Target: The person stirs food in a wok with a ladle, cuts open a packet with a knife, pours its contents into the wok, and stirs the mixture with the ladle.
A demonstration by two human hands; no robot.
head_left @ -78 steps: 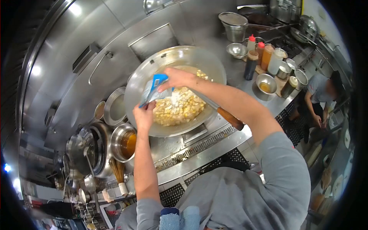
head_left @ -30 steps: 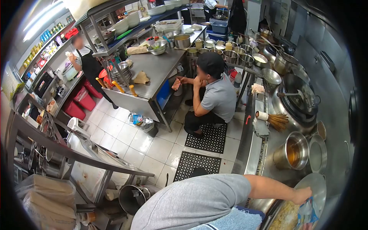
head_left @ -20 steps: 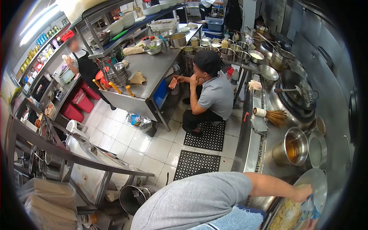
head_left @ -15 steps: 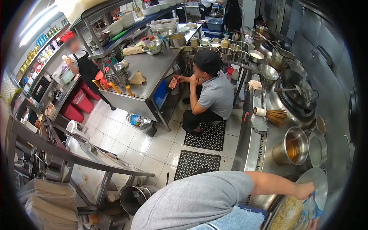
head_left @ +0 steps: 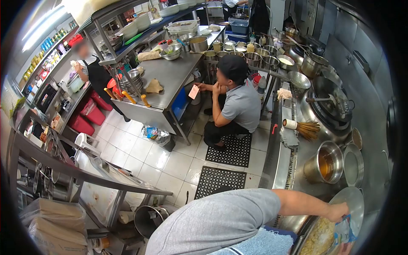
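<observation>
My left hand [head_left: 338, 211] is closed on the top of a blue and clear plastic packet [head_left: 342, 229], at the lower right. Only part of my right hand [head_left: 347, 247] shows at the bottom edge, with its fingers against the packet's lower end. The packet is over the edge of a metal pan whose rim is largely cut off. Pale yellow chunky food [head_left: 316, 239] fills the pan, with a whitish patch on top. Behind my left hand stands a wide, shallow metal bowl [head_left: 355, 197].
A steel pot of amber liquid [head_left: 326, 163], a bamboo brush [head_left: 307, 130] and a wok [head_left: 329, 100] line the range. A person [head_left: 236, 95] crouches by the steel table [head_left: 170, 72], holding a phone-like object. Black mats [head_left: 221, 180] lie on the tiled floor. Another person [head_left: 95, 72] stands farther left.
My view has shifted slightly. Both hands stay at the packet over the pan. The crouching person's phone-like object has tilted and looks paler.
</observation>
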